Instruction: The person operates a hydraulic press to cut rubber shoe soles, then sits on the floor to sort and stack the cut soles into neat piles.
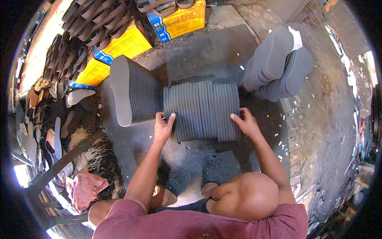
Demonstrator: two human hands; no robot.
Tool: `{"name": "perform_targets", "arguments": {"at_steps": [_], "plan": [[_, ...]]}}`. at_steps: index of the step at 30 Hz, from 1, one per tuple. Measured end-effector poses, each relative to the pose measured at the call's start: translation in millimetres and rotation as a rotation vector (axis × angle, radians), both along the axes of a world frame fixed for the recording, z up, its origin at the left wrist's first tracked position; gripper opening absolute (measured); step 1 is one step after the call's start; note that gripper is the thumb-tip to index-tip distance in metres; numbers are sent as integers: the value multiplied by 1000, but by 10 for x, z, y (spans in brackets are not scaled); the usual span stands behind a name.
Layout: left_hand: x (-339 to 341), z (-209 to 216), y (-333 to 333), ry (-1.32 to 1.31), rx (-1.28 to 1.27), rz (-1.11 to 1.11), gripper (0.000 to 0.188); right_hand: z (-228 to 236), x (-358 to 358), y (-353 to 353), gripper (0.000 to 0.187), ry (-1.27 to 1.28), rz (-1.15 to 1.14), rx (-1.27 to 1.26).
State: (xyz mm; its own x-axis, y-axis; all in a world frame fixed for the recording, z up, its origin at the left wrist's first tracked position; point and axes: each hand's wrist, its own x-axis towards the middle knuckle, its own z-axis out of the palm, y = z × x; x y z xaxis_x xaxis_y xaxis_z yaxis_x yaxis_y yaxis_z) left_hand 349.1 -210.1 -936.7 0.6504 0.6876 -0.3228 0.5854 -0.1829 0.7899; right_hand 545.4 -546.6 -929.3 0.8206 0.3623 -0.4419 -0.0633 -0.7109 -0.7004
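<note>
A row of grey foam shoe soles (pixel 201 111), packed face to face and standing on edge, lies in front of me. My left hand (pixel 164 127) grips its left end, the thumb on the near top edge and the fingers curled around the outer face. At the opposite end, my right hand (pixel 246 122) presses in the same way, so the row is clamped between both hands. Some soles on the right sit slightly lower than the others. Just left of my left hand stands a tall stack of matching soles (pixel 131 93). The fingertips are partly hidden behind the row.
Two more sole stacks (pixel 266 59) stand at the far right. Yellow and blue boxes (pixel 179 24) are at the back, with dark sandal straps (pixel 65 53) piled around them. Loose sole pieces, a pink cloth (pixel 85 189) and a dark bar (pixel 65 161) lie left. White scraps dot the floor.
</note>
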Motion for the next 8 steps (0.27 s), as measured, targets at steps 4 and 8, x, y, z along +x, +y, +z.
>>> {"name": "perform_targets", "arguments": {"at_steps": [4, 8], "plan": [[4, -155, -87, -136, 61, -32, 74, 8, 61, 82, 90, -8, 5, 72], [38, -307, -2, 75, 48, -221, 110, -153, 157, 233, 91, 75, 85, 156]]}}
